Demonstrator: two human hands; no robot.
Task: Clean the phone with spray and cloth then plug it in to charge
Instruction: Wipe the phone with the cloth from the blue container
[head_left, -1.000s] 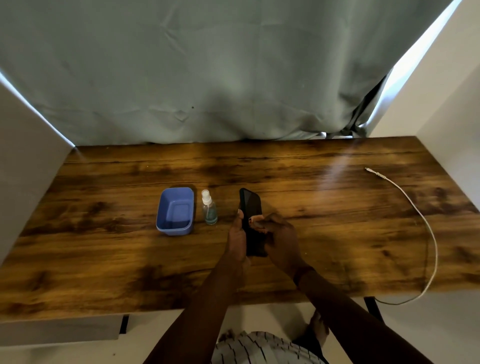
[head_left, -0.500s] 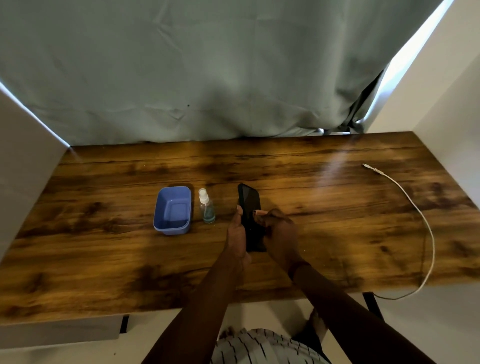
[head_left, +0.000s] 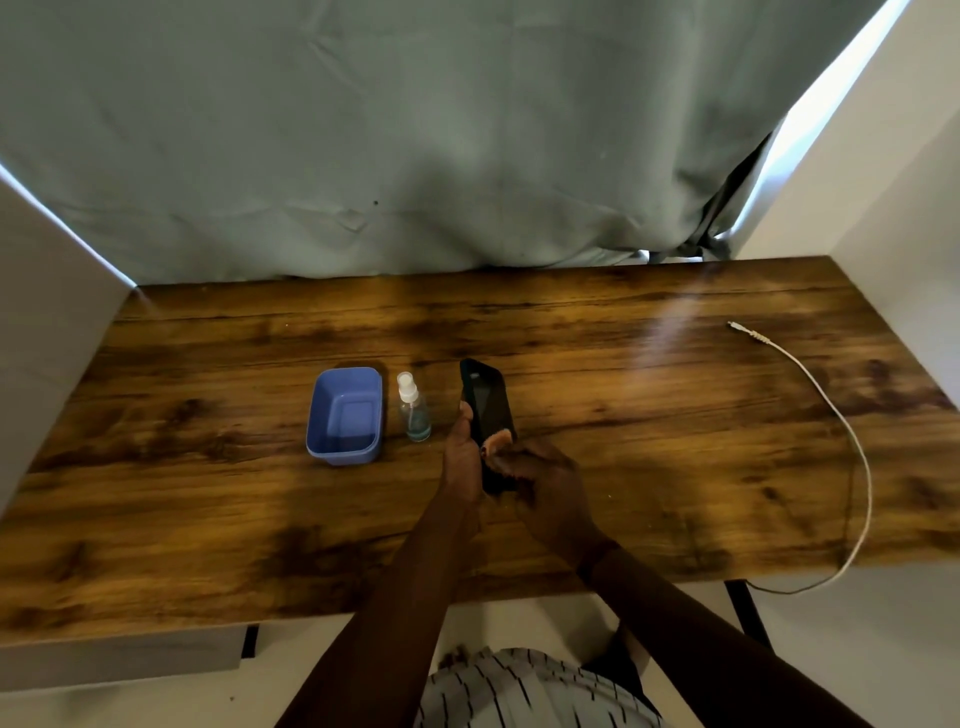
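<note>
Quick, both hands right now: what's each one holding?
Left hand: closed on the phone, gripping its left edge.
Right hand: closed on a small brownish cloth, pressing it against the phone's screen.

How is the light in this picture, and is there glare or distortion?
Head view: dim indoors, with bright daylight leaking past the curtain edges at both sides. A pale glare streak lies on the table near the cable. The hands, left and right, and the phone look dark and low in contrast. The wide lens bends the table edges.
</note>
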